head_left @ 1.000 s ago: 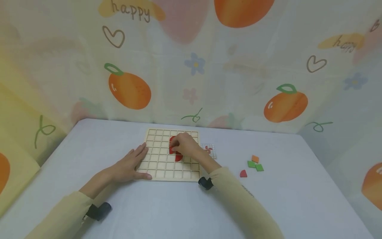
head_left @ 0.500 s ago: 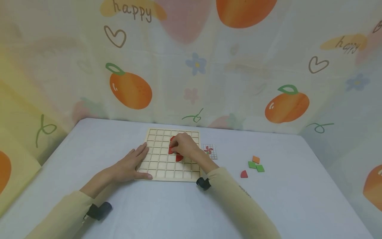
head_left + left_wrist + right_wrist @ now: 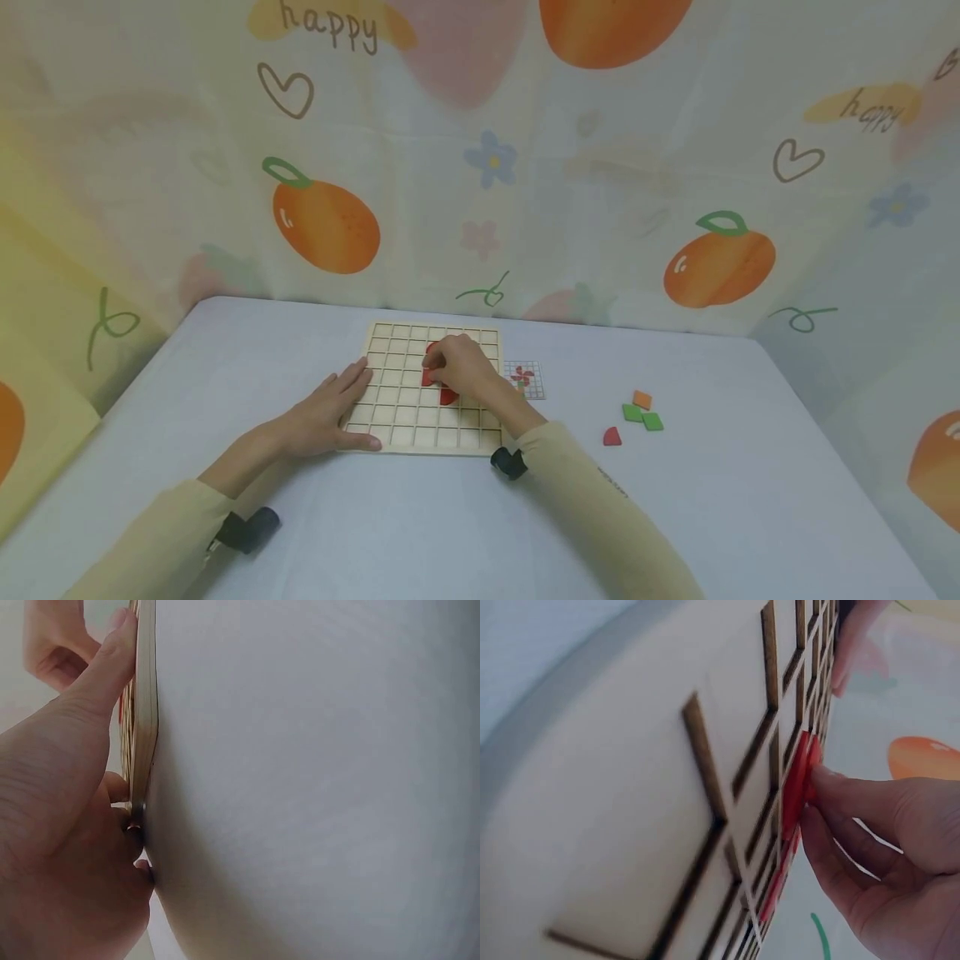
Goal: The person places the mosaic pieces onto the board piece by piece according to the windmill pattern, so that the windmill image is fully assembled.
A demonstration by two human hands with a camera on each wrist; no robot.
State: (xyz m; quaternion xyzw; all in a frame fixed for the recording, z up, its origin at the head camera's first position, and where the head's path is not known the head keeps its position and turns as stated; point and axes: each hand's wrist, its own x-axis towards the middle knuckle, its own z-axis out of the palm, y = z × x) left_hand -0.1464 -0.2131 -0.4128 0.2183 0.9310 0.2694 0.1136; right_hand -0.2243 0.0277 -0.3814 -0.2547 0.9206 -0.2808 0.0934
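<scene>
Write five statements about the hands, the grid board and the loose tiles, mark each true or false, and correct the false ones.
1. The left hand touches the wooden grid board. True.
2. Two green tiles lie near an orange tile. True.
3. The wooden grid board lies right of the green tiles. False: it lies to their left.
4. The right hand pinches a red piece at the board. True.
5. The left hand holds the orange tile. False: that tile lies apart from both hands.
</scene>
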